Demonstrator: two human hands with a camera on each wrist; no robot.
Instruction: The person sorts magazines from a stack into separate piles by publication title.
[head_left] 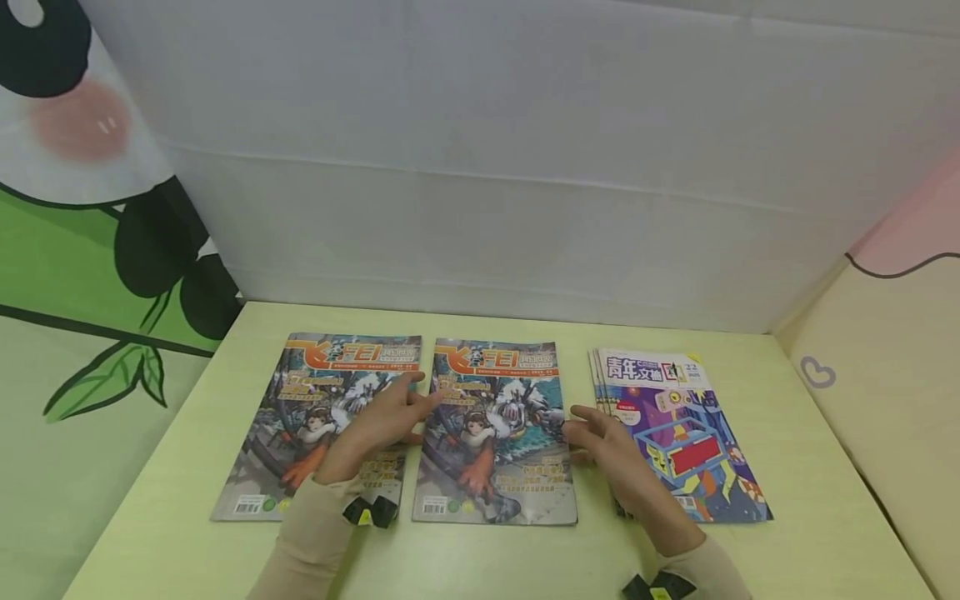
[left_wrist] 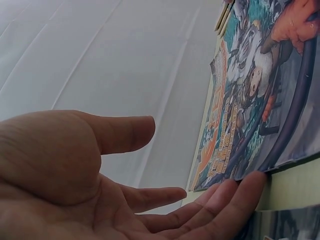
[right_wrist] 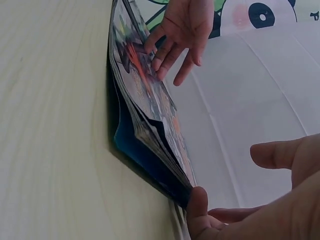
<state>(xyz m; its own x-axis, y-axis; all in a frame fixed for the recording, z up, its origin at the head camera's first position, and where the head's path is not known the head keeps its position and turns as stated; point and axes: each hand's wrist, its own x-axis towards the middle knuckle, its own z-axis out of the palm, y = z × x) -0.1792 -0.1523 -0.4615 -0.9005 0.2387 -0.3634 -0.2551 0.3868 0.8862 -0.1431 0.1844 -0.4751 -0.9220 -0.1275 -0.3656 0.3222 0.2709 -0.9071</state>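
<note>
In the head view, a comic-style magazine (head_left: 495, 442) with an orange "FEI" title lies flat in the middle. My left hand (head_left: 384, 421) reaches over the right side of a matching magazine (head_left: 273, 433), its fingers at the middle one's left edge. The left wrist view shows those fingers (left_wrist: 227, 205) extended against that edge, with the thumb apart. Along the opposite edge, my right hand (head_left: 618, 458) has a fingertip (right_wrist: 198, 200) touching a corner, its thumb raised. Seen from the right wrist, the middle magazine's side (right_wrist: 145, 140) has slightly spread layers and a blue underside.
Right of the middle, a fanned stack of purple-and-blue magazines (head_left: 697, 433) lies partly beneath my right forearm. All rest on a pale yellow table (head_left: 487, 567). A white cloth wall (head_left: 487, 208) rises behind it, with cartoon-printed panels (head_left: 97, 275) at the sides.
</note>
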